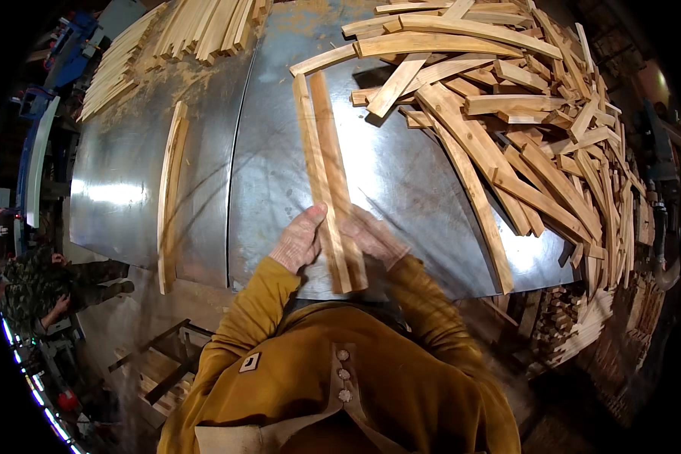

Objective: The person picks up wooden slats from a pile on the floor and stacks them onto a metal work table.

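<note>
Two long wooden strips, a paler left strip point(314, 151) and a browner right strip point(331, 140), lie side by side in front of me, pointing away over the metal table. A narrow gap shows between them at the far end. My left hand point(301, 236) is closed on the near part of the left strip, its thumb on top. Opposite it, my right hand point(372, 236) grips the right strip from its outer side; some of its fingers are hidden behind the wood. The strips' near ends reach past my hands toward my body.
The metal table point(280, 174) has a seam left of me. Beyond it lies another wooden piece point(172, 189). A heap of curved wooden pieces point(522, 98) covers the right side. Stacked strips point(212, 26) and sawdust sit far left. Another person point(41, 284) is at the left.
</note>
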A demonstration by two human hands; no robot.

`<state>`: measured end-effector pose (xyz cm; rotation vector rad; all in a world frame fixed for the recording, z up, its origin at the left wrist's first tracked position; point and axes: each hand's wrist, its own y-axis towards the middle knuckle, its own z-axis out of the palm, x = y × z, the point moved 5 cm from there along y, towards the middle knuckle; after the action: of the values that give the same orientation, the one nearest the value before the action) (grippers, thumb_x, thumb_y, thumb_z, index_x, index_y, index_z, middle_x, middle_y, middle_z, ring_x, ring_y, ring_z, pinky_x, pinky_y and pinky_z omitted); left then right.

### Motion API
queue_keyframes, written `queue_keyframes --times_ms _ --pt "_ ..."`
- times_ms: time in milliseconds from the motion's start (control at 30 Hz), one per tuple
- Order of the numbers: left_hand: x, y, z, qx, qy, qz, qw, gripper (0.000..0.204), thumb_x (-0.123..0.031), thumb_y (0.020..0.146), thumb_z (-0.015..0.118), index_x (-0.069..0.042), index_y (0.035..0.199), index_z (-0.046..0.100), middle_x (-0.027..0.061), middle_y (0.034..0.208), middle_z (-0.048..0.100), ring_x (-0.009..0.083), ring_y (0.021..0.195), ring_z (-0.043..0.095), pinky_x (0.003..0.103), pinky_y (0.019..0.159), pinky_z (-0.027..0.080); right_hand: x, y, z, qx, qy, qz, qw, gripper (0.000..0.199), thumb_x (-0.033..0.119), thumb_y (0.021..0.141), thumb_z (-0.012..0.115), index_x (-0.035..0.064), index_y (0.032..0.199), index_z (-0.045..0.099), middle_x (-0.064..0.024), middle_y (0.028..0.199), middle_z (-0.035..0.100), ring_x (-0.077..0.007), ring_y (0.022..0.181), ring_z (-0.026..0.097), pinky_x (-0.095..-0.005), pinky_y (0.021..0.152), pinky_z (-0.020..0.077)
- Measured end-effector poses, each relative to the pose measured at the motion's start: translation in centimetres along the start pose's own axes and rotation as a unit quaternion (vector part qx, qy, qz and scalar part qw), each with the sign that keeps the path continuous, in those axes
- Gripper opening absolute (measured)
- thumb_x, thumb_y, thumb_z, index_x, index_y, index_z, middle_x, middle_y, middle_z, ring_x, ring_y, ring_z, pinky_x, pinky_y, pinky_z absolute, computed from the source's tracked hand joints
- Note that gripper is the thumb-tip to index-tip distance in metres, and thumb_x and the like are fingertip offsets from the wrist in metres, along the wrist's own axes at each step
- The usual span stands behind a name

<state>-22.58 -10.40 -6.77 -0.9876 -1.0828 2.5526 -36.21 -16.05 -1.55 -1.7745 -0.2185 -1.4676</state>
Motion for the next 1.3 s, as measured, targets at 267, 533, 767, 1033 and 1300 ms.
queue_keyframes --times_ms 267,533,767,1033,1300 --pt "1.4 1.6 -0.9 -0.161 0.374 0.035 0.913 0.058 -0.035 0.085 0.067 0.005 0.122 0.046 0.0141 0.101 0.062 0.0232 0.088 0.061 0.033 0.077 0.051 -1.9 -0.4 -0.6 0.075 -0.279 -0.029 0.957 0.065 0.044 0.089 0.051 0.0026 0.137 0.038 -0.0184 0.109 0.063 -0.0316 0.107 0.058 -0.0364 0.093 0.0447" --pt "2.8 0.7 0.4 -0.139 0.343 0.063 0.927 0.071 -0.044 0.082 0.068 0.005 0.128 0.044 0.0178 0.116 0.058 0.0258 0.104 0.056 0.035 0.091 0.044 -10.3 -11.2 -24.5 -0.430 -0.453 0.202 0.755 0.065 0.042 0.079 0.067 0.0009 0.124 0.043 -0.0190 0.111 0.056 -0.0293 0.101 0.056 -0.0406 0.087 0.0452" --pt "3.8 0.9 1.7 -0.169 0.456 0.133 0.864 0.076 -0.050 0.085 0.062 0.007 0.130 0.040 0.0205 0.117 0.057 0.0267 0.103 0.056 0.034 0.090 0.044 -9.4 -7.2 -10.0 -0.356 -0.386 -0.084 0.847 0.058 0.041 0.087 0.057 -0.0004 0.125 0.042 -0.0170 0.098 0.060 -0.0283 0.086 0.061 -0.0400 0.074 0.0524" --pt "6.0 -1.8 10.6 -0.163 0.276 0.087 0.943 0.056 -0.007 0.078 0.074 0.002 0.124 0.043 0.0164 0.100 0.061 0.0264 0.085 0.063 0.034 0.075 0.054 -6.9 -5.4 -5.2 -0.094 -0.314 0.148 0.933 0.054 0.040 0.089 0.049 -0.0012 0.121 0.034 -0.0188 0.104 0.060 -0.0317 0.099 0.061 -0.0395 0.082 0.0505" --pt "3.0 0.2 6.0 -0.201 0.369 0.137 0.897 0.056 -0.024 0.075 0.068 0.005 0.118 0.050 0.0132 0.102 0.061 0.0222 0.089 0.058 0.033 0.082 0.046 -8.4 -9.4 -17.9 -0.348 -0.636 -0.261 0.637 0.036 0.031 0.087 0.057 0.0034 0.110 0.060 -0.0246 0.117 0.058 -0.0322 0.102 0.059 -0.0491 0.085 0.0468"
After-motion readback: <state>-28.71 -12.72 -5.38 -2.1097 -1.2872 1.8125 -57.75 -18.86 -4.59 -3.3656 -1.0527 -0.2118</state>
